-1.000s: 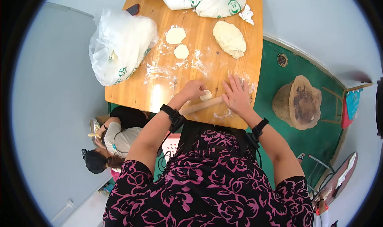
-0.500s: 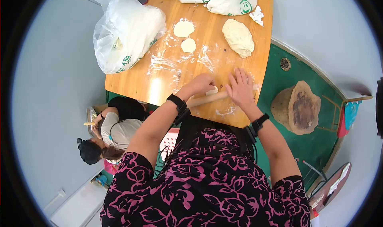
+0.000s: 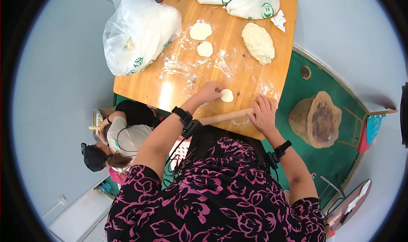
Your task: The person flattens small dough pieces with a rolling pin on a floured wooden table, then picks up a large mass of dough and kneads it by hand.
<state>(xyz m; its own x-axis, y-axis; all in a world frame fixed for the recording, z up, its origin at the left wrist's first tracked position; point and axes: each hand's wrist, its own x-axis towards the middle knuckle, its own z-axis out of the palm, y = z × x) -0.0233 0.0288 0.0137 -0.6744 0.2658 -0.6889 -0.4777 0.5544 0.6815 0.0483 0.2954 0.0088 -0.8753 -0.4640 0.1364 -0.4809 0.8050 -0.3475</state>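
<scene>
My left hand (image 3: 209, 93) pinches the left edge of a small round dough wrapper (image 3: 227, 96) near the front of the wooden table. A wooden rolling pin (image 3: 227, 117) lies slantwise between that wrapper and my body. Across the pin's right end rests my right hand (image 3: 264, 113), palm down with fingers stretched out. Farther back lie a larger flat dough round (image 3: 200, 31) and a smaller one (image 3: 205, 49). To their right sits a big lump of dough (image 3: 258, 43).
Flour streaks the wooden table (image 3: 170, 98). A large plastic bag (image 3: 138, 38) stands at the left, with more white bags (image 3: 254, 4) at the back. A person (image 3: 123, 135) works beside the table at left. On the green floor stands a wooden stump (image 3: 318, 119).
My left hand has shifted left and slightly back; the wrapper now shows whole beside its fingers. The rolling pin and my right hand have come closer to my body.
</scene>
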